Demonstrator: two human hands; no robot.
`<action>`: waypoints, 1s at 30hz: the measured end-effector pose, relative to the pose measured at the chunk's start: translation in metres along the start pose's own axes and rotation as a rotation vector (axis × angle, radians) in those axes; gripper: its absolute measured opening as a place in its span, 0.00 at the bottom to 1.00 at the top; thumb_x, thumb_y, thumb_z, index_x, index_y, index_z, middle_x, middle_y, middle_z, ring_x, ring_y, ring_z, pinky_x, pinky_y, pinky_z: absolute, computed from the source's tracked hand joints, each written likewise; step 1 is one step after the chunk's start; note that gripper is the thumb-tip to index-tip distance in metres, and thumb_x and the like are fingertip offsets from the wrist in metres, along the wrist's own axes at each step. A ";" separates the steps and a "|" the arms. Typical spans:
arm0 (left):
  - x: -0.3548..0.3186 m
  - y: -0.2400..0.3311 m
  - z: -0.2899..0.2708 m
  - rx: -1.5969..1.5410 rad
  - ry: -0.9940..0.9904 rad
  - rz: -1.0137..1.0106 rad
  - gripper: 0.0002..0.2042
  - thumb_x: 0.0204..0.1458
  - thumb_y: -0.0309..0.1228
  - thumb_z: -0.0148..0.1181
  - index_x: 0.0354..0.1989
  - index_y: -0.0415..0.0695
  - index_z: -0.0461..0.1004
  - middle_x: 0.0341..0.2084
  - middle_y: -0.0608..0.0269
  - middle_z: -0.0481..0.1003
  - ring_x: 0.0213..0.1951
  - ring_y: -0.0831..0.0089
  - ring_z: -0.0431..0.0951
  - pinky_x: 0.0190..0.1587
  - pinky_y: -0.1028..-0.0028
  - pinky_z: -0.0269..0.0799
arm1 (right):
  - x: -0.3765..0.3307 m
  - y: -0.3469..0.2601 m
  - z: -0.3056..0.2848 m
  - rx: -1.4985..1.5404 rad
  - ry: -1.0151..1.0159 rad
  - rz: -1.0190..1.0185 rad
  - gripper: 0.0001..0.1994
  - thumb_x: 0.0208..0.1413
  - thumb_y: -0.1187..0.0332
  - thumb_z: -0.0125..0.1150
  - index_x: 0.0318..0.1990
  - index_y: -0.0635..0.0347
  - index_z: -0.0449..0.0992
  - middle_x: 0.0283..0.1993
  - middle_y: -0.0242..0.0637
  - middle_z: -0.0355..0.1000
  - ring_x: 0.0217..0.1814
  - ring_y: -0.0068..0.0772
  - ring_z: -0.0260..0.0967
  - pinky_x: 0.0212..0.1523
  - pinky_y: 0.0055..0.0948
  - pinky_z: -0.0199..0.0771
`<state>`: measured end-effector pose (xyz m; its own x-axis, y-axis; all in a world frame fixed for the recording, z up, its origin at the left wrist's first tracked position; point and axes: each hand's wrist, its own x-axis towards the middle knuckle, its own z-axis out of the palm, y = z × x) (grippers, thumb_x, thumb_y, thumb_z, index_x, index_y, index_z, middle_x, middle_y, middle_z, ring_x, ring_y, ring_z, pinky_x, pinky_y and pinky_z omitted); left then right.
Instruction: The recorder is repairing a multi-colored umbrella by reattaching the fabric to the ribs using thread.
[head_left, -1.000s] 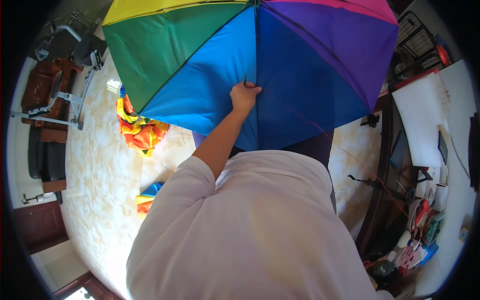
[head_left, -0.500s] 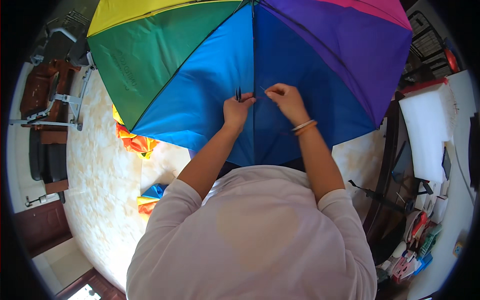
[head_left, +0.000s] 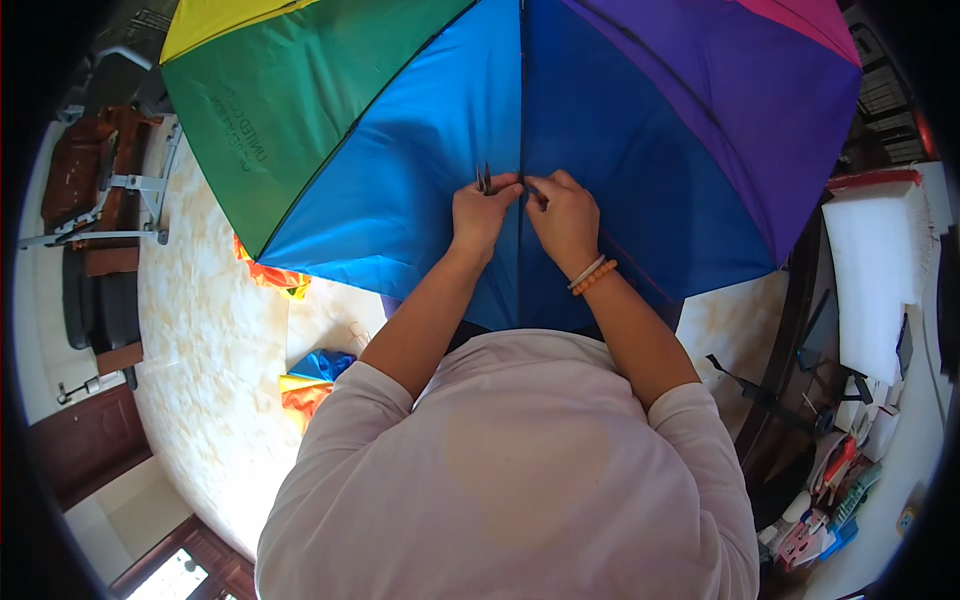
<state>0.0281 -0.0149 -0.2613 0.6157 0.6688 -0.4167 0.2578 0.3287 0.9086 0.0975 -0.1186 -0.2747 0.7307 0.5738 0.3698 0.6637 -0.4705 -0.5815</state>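
An opened umbrella [head_left: 400, 190] with multicoloured panels spreads in front of me, its inner side and dark ribs showing. My left hand [head_left: 478, 215] is closed around small thread snips [head_left: 484, 178], whose two pointed blades stick up past the fingers. Its thumb and forefinger also pinch at the dark rib [head_left: 521, 110] between the light blue and dark blue panels. On the other side of that rib, my right hand [head_left: 566, 215] is closed in a pinch, fingertips close to the left ones. The needle in it is mostly hidden by the fingers. A thin reddish thread [head_left: 640, 272] lies across the dark blue panel.
Folded colourful cloth [head_left: 318, 380] lies on the pale floor to my left, with another bundle [head_left: 272, 275] under the umbrella's edge. Exercise equipment [head_left: 140, 185] stands at the far left. At right, a dark table edge [head_left: 780, 340] carries a white foam block [head_left: 868, 280] and assorted items.
My right hand has moved in toward the rib, close to my left fingertips, and the needle that showed above it is now mostly hidden. The umbrella has shifted slightly.
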 end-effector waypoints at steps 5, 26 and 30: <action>0.001 -0.002 0.001 0.029 0.003 -0.006 0.09 0.48 0.24 0.63 0.38 0.38 0.78 0.21 0.68 0.74 0.18 0.85 0.61 0.20 0.87 0.55 | 0.000 0.001 -0.002 -0.001 -0.018 -0.004 0.11 0.41 0.74 0.62 0.36 0.58 0.80 0.29 0.31 0.70 0.22 0.33 0.65 0.29 0.27 0.67; 0.000 -0.001 0.000 0.030 -0.010 0.006 0.08 0.48 0.23 0.62 0.38 0.37 0.78 0.21 0.66 0.73 0.19 0.84 0.63 0.21 0.86 0.56 | -0.002 0.001 0.002 -0.004 -0.010 0.017 0.11 0.42 0.75 0.61 0.36 0.58 0.81 0.27 0.33 0.69 0.22 0.32 0.65 0.30 0.27 0.66; 0.000 0.000 0.001 0.032 0.001 0.019 0.08 0.48 0.23 0.62 0.37 0.37 0.78 0.20 0.67 0.72 0.18 0.84 0.63 0.21 0.86 0.56 | -0.003 0.001 0.001 0.010 -0.049 0.026 0.12 0.41 0.74 0.61 0.37 0.57 0.80 0.27 0.33 0.69 0.24 0.34 0.65 0.32 0.29 0.65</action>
<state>0.0289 -0.0159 -0.2614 0.6200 0.6755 -0.3992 0.2696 0.2944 0.9169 0.0963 -0.1197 -0.2775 0.7388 0.5938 0.3187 0.6428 -0.4789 -0.5978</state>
